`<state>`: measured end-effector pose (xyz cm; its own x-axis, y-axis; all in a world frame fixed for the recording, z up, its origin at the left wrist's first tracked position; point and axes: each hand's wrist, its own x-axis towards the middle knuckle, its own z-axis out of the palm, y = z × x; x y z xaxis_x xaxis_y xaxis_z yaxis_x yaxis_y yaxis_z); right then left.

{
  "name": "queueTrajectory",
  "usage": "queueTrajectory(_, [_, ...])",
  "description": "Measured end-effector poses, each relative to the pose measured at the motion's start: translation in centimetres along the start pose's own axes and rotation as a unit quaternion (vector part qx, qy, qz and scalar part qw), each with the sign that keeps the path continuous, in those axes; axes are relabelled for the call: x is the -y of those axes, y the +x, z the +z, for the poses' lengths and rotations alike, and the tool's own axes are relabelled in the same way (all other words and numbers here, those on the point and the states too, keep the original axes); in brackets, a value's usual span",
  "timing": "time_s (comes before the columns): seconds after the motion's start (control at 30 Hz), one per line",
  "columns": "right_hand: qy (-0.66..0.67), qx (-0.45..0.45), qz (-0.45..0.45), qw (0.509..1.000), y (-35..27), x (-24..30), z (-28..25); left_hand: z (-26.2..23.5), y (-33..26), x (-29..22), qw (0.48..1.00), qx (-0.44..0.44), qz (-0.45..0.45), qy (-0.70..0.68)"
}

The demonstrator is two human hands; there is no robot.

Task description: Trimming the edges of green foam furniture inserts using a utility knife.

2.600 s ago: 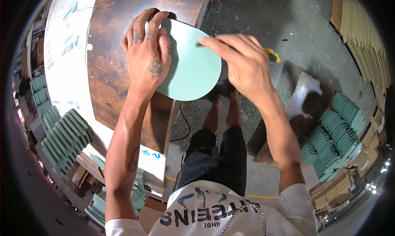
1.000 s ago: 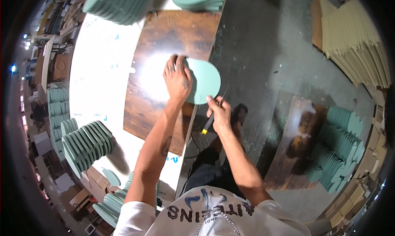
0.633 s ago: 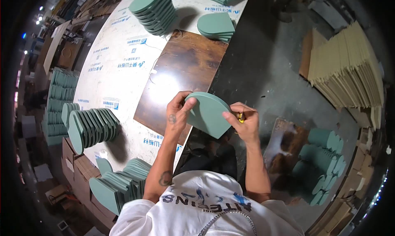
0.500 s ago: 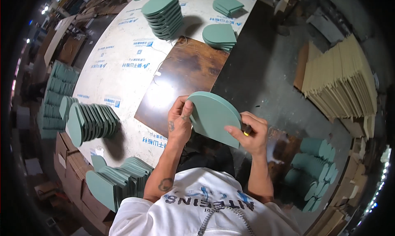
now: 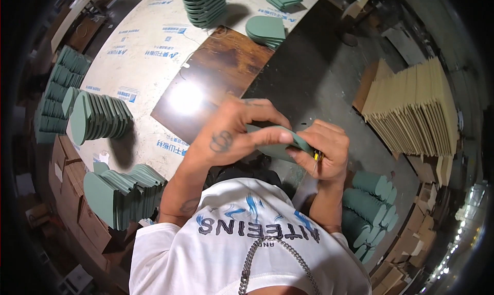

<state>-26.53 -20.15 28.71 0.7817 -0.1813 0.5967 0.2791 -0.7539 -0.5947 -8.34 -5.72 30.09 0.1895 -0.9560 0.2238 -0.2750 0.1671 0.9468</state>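
A green round-edged panel (image 5: 276, 150) is held in front of my body, tilted so that its curved edge faces up. My left hand (image 5: 244, 125) is closed on it, thumb pressed along the near face and fingers over the far side. At the panel's right end my right hand (image 5: 325, 148) pinches the edge. Tucked in that same hand is a small yellow-and-black tool (image 5: 317, 155); its kind cannot be made out, as the fingers cover most of it. Both hands are near each other, partly hiding the panel.
Left of me is a white printed table (image 5: 149, 63) with a brown glossy board (image 5: 231, 58). Green panels stand there in a tall stack (image 5: 203, 7), a leaning row (image 5: 103, 117) and a nearer row (image 5: 123, 192). Pale boards (image 5: 411, 110) and more green panels (image 5: 368, 207) stand at right.
My left hand has slid along the panel's curved edge toward my right hand. The panel has tipped, so less of its flat face shows. The whole view has shifted a little.
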Motion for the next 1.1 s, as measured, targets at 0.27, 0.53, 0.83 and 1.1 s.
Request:
queueTrajectory(0.27, [0.092,-0.098,0.025,0.991,-1.3,-0.9,-4.2,2.8,0.1,-0.4,0.93,-0.13,-0.103,-0.328])
queueTrajectory(0.53, [0.339,-0.474,0.216,0.784,-1.1,-1.5,-4.5,7.4,-4.1,4.9,0.917,-0.067,-0.111,-0.377])
queueTrajectory(0.83, [0.306,-0.354,0.267,0.842,-0.7,-1.8,-5.4,3.1,1.1,-0.4,0.938,-0.264,-0.047,-0.22])
queueTrajectory(1.1, [0.276,-0.386,0.265,0.839,-1.0,-1.8,-5.8,4.8,2.0,-2.4,0.932,-0.144,-0.094,-0.32])
